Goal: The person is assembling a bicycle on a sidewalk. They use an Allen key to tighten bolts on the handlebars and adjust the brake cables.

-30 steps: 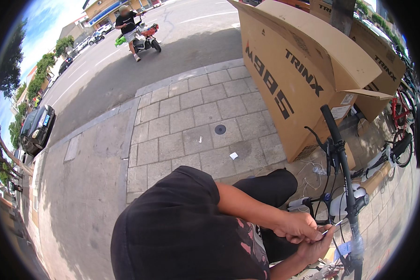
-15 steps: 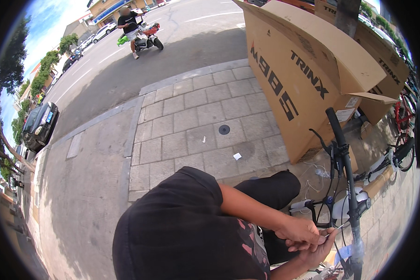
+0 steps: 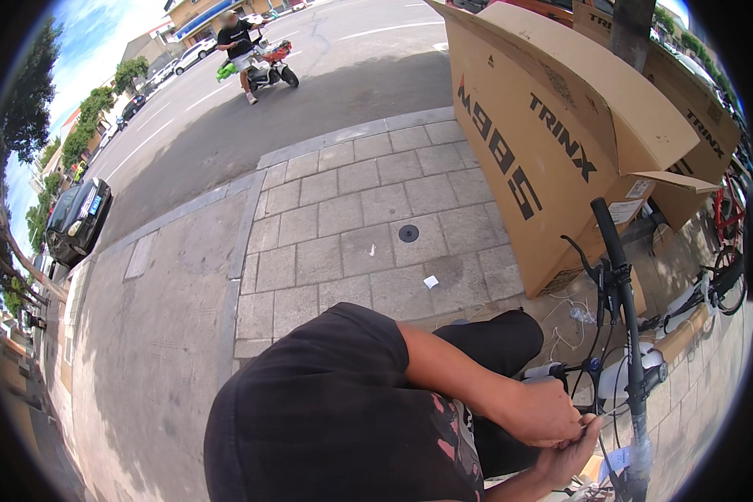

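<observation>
My left hand is closed in a fist, its fingertips meeting those of my right hand. Just below it, my right hand is closed with the fingers pinched together, beside the bicycle handlebar. A thin cable runs from the handlebar side to the pinched fingers of the right hand. What the left fingers grip is hidden. At the bar's far end sit a black grip and a brake lever. Dark cables hang alongside the bar.
A large open cardboard box stands beyond the handlebar, with plastic wrapping on the ground near it. White-wrapped bicycle parts lie at right. Paving reaches the road, where a person sits on a scooter. My knee is bent nearby.
My left hand has turned over into a tighter fist, its knuckles now uppermost and close against the right fingertips. The whole view has shifted slightly.
</observation>
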A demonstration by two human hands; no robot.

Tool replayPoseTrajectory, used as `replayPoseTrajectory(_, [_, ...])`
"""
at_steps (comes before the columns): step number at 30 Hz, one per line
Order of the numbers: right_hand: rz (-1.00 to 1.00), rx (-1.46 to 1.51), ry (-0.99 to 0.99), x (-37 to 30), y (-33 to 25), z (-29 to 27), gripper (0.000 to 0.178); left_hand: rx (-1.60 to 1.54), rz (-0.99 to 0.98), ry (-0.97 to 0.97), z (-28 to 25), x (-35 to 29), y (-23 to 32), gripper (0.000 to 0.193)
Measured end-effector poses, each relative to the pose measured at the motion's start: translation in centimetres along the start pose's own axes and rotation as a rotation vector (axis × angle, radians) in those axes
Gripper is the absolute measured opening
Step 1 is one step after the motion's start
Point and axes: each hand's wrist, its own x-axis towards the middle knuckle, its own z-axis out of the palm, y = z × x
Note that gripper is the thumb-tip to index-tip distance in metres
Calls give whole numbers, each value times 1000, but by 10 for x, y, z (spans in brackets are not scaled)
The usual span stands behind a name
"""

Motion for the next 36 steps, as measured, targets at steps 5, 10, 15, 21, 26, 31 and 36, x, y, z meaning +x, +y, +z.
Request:
replayPoseTrajectory(5, [-39,68,153,-4,0,19,32,-382,-239,-134,-4,-10,-6,49])
replayPoseTrajectory(10, [-115,2,290,0,1,24,31,-1370,-811,-389,7,-6,4,63])
replayPoseTrajectory(15, [-142,15,180,0,-1,20,28,-1554,-906,-270,20,-4,4,50])
replayPoseTrajectory(21, [-139,25,122,4,1,-11,34,-619,-341,-25,1,12,-1,32])
replayPoseTrajectory(26, [-11,85,-14,3,0,-14,37,-201,-153,-176,-30,33,11,18])
replayPoseTrajectory(31, [55,76,-136,12,5,-44,33,-16,-148,-225,-18,24,16,22])
replayPoseTrajectory(36, [-146,-27,38,-2,9,-14,33,-205,-207,-206,-18,20,10,34])
